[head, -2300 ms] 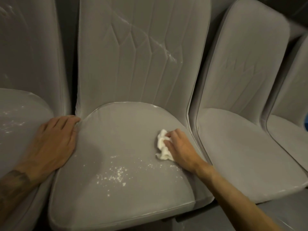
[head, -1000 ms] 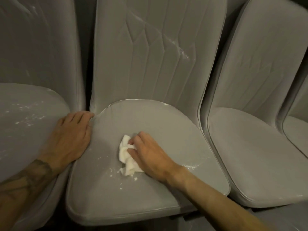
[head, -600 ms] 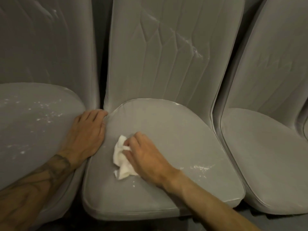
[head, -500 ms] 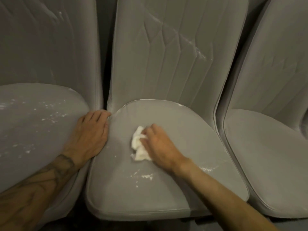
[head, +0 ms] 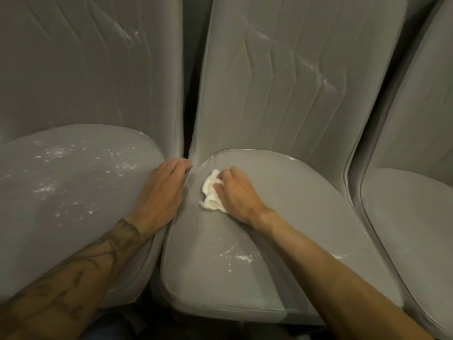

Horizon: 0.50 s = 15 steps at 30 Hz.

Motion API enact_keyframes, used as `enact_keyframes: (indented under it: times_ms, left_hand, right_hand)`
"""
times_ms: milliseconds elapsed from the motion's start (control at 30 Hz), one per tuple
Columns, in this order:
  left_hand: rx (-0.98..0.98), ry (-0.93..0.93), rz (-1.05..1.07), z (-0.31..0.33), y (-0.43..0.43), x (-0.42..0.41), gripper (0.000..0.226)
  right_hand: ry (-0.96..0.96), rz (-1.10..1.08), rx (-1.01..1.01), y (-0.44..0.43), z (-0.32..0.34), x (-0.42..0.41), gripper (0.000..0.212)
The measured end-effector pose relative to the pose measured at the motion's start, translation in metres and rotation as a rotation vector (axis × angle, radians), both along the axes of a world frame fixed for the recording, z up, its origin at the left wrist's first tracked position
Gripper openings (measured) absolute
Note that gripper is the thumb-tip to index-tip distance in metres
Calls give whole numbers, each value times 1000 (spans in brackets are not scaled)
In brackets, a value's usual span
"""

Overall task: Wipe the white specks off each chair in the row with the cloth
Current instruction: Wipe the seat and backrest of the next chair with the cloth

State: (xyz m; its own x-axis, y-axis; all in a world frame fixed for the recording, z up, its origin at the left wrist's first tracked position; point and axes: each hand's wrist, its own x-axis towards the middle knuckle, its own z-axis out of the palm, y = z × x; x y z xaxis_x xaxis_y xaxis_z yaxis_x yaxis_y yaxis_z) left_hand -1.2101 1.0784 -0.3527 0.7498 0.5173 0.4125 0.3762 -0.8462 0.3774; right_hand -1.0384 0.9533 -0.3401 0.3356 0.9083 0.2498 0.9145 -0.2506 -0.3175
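Three grey upholstered chairs stand side by side. On the middle chair's seat (head: 306, 217), my right hand (head: 235, 192) grips a crumpled white cloth (head: 210, 192) and presses it down near the seat's back left corner. A small patch of white specks (head: 241, 257) lies on this seat nearer the front, and white streaks (head: 316, 69) mark its backrest. My left hand (head: 163, 192) rests flat in the gap along the middle seat's left edge, fingers straight. The left chair's seat (head: 73, 204) carries many scattered white specks (head: 81, 173).
The right chair's seat (head: 411, 229) shows no specks in view. A dark narrow gap (head: 187, 94) runs between the left and middle backrests. Dark floor (head: 137, 322) shows below the seats' front edges.
My right hand has slid the cloth from the seat's middle to its back left corner. Specks are left behind near the front. The view has shifted left, and my left hand stays put.
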Motion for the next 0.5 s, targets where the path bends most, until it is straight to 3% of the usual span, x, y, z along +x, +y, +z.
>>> enact_keyframes:
  times_ms: [133,233,300,500]
  left_hand:
    - [8,40,90,3,0,-20,42]
    - [28,33,118,3,-1,-32,36]
    - [-18,21,114,3,-5,-35,47]
    - [-20,39,97,-4,-6,-35,40]
  right_hand:
    - [-7,-15,37,17,-2,-30,26]
    - [-2,270,79,-13,-6,-72,24]
    - [-5,363,41,-22,-5,-79,25]
    - [-62,91,40,33,7,-45,30]
